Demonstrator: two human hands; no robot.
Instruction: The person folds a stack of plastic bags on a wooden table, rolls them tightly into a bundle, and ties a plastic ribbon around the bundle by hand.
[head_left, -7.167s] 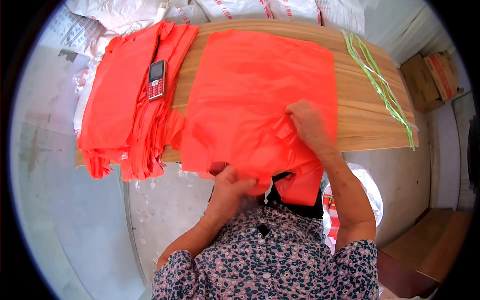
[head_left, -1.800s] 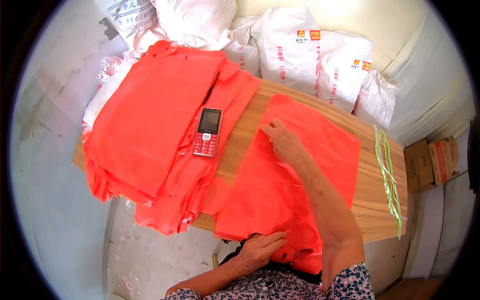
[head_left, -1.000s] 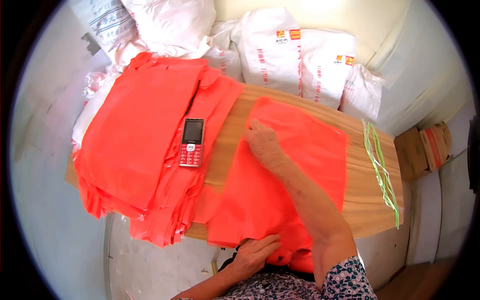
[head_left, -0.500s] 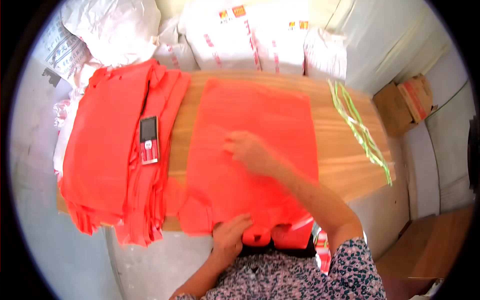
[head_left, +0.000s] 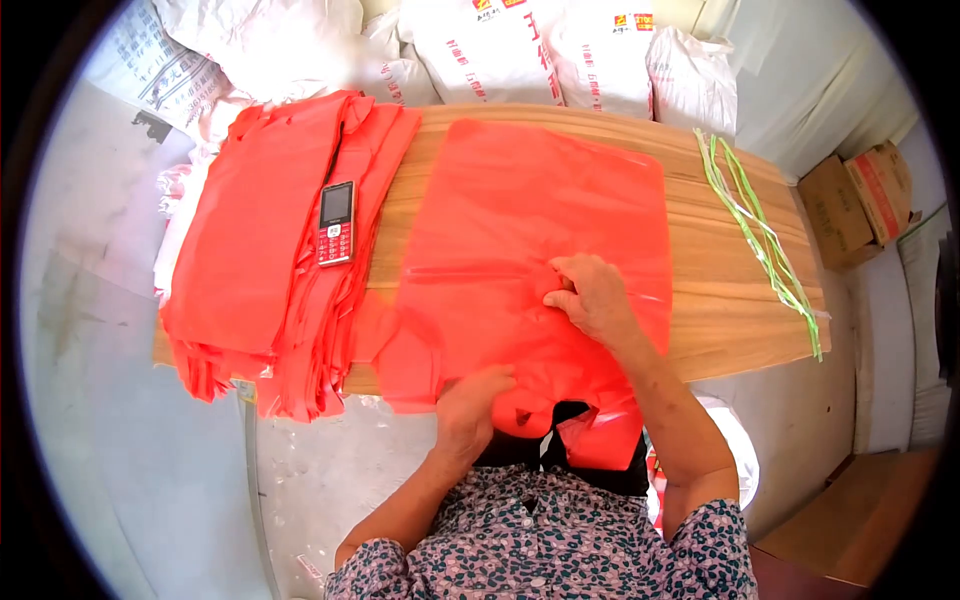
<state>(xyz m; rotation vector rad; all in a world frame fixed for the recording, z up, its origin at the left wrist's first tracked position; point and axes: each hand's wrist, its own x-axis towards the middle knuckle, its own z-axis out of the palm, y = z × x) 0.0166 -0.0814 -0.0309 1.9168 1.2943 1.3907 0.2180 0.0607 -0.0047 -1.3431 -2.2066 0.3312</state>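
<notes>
A red plastic bag [head_left: 540, 200] lies spread over the middle of the wooden table, its handle end hanging past the near edge. My right hand [head_left: 590, 300] pinches a gathered fold of it right of centre, fingers closed. At the near edge my left hand [head_left: 470, 410] is curled on the bag by its cut-out handle part, slightly blurred, gripping the film. To the left rises a thick stack of red bags [head_left: 240, 240], with a red and black keypad phone [head_left: 337, 222] lying on top.
Green and white ties [head_left: 760, 230] lie at the right end of the wooden table [head_left: 720, 320]. White printed sacks [head_left: 490, 55] stand behind it. Cardboard boxes [head_left: 850, 205] are at the right, and a brown box [head_left: 850, 510] is at the lower right.
My right hand has moved from the bag's left part rightward and nearer, and the film is now bunched under it. My left hand stays at the handle end. The camera view has shifted.
</notes>
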